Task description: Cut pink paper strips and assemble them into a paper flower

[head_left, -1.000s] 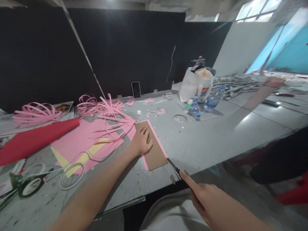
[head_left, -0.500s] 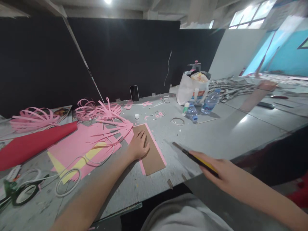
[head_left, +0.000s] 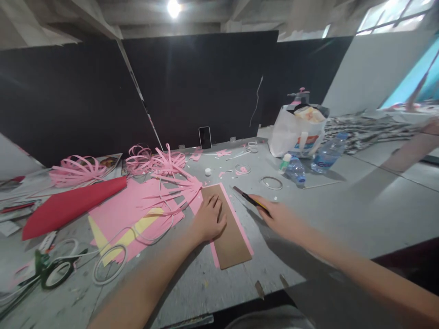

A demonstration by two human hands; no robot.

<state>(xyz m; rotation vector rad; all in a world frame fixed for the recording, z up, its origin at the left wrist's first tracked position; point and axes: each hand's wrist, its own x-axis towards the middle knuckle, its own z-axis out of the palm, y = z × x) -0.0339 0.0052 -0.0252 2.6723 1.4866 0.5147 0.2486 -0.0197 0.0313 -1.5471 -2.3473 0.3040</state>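
Raised from the table edge, the knife (head_left: 249, 199) is now brought to the cardboard strip (head_left: 228, 230).
Clamped in the right hand (head_left: 279, 219), the blade is best drawn along the strip's edge while the flat, spread left hand (head_left: 209, 220) pins it.

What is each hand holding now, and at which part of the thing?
The right hand grips a utility knife by its handle, blade end pointing away. The left hand holds nothing; it presses flat on the brown cardboard strip.

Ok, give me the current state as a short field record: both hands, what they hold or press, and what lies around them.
left hand: flat on the brown cardboard strip, pressing it down
right hand: holds a utility knife, blade end pointing toward the strip's far right edge
under strip: pink paper, its edge showing along the strip's right side
left of strip: cut pink strips, red paper roll
far right: water bottles, white bag
surface: grey table
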